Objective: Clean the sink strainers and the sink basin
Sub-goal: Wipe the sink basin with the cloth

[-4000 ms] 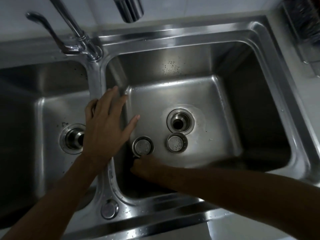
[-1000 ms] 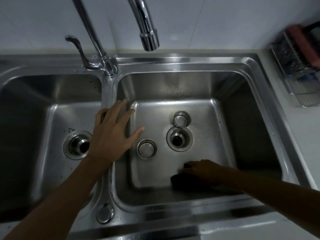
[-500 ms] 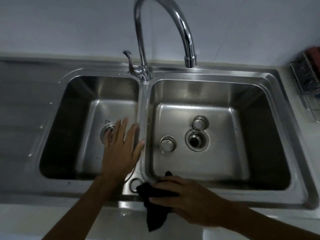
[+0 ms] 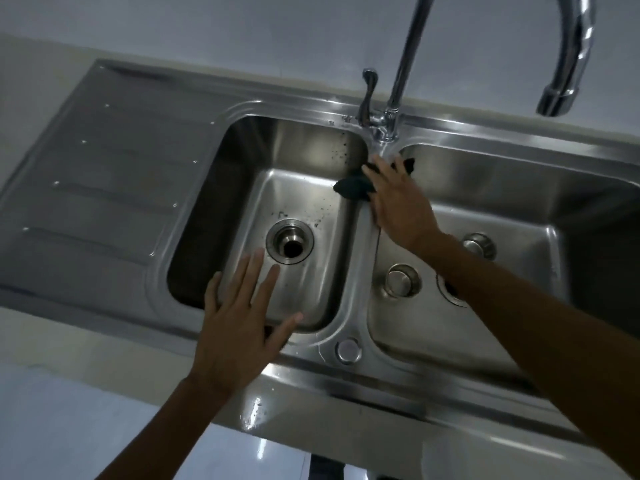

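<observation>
A steel double sink fills the view. My right hand (image 4: 398, 199) presses a dark cloth (image 4: 353, 187) onto the far end of the divider (image 4: 363, 258) between the basins, just below the tap base. My left hand (image 4: 239, 323) hovers flat and empty, fingers spread, over the near rim of the left basin (image 4: 304, 188). That basin's drain (image 4: 290, 245) has no strainer in it. Two round strainers lie on the right basin's floor: one (image 4: 401, 280) beside the drain and one (image 4: 479, 244) farther back. My right forearm covers most of the right drain (image 4: 450, 295).
A tall curved tap (image 4: 408, 64) with a lever handle (image 4: 367, 95) rises behind the divider, its spout (image 4: 557, 102) hanging over the right basin. A ribbed drainboard (image 4: 104, 188) extends to the left. A round plug (image 4: 348, 350) sits in the near rim. Dark specks dot the left basin.
My right hand has carried the cloth from the near rim up along the divider to the tap base. My left hand slid back to the left basin's near edge. The view shifted left.
</observation>
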`<action>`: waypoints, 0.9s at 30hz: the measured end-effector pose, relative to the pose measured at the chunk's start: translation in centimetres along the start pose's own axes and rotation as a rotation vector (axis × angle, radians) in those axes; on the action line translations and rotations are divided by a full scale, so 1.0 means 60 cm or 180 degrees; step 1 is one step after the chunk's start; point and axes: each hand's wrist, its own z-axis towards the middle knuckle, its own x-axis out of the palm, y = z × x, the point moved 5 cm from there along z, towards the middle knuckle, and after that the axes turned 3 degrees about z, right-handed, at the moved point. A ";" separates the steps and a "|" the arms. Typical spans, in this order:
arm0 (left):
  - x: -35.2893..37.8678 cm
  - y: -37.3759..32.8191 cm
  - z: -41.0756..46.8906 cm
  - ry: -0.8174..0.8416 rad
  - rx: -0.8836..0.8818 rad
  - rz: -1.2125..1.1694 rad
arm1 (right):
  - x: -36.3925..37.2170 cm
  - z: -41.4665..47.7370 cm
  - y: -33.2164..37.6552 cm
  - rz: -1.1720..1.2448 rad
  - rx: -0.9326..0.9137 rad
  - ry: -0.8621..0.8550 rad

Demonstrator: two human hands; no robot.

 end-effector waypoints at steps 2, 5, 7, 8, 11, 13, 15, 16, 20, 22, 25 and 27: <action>-0.002 0.022 -0.010 -0.0034 -0.0050 0.0015 | -0.001 -0.031 0.013 0.0033 -0.0083 -0.0045; -0.013 0.092 -0.012 -0.0074 -0.0331 -0.0022 | 0.014 -0.159 0.089 -0.0038 -0.0782 0.0268; -0.020 0.157 -0.002 -0.0013 -0.0596 -0.0006 | 0.032 -0.232 0.155 0.0148 -0.1398 0.0530; -0.023 0.189 0.003 0.0030 -0.0696 0.0029 | 0.039 -0.251 0.186 0.0250 -0.1592 0.0597; -0.029 0.274 0.026 0.0149 -0.0900 0.0119 | 0.057 -0.243 0.267 0.0707 -0.1656 0.0939; -0.028 0.313 0.041 0.0223 -0.0985 0.0183 | 0.071 -0.217 0.321 0.0703 -0.2030 0.0959; -0.026 0.338 0.059 0.0235 -0.0980 0.0264 | 0.096 -0.188 0.371 0.0724 -0.2241 0.1017; -0.025 0.345 0.070 0.0198 -0.0919 0.0306 | 0.115 -0.169 0.395 0.0968 -0.2122 0.1135; -0.025 0.353 0.129 0.0003 -0.0714 0.0247 | 0.194 -0.080 0.454 0.2125 -0.0658 0.1672; -0.024 0.349 0.153 -0.0070 -0.0582 0.0324 | 0.233 -0.045 0.462 0.1960 -0.0268 0.1765; -0.021 0.349 0.162 -0.0184 -0.0502 0.0462 | 0.289 -0.022 0.452 0.1473 -0.0454 0.1861; -0.021 0.351 0.158 -0.0238 -0.0506 0.0527 | 0.328 -0.014 0.427 0.1075 -0.0744 0.1831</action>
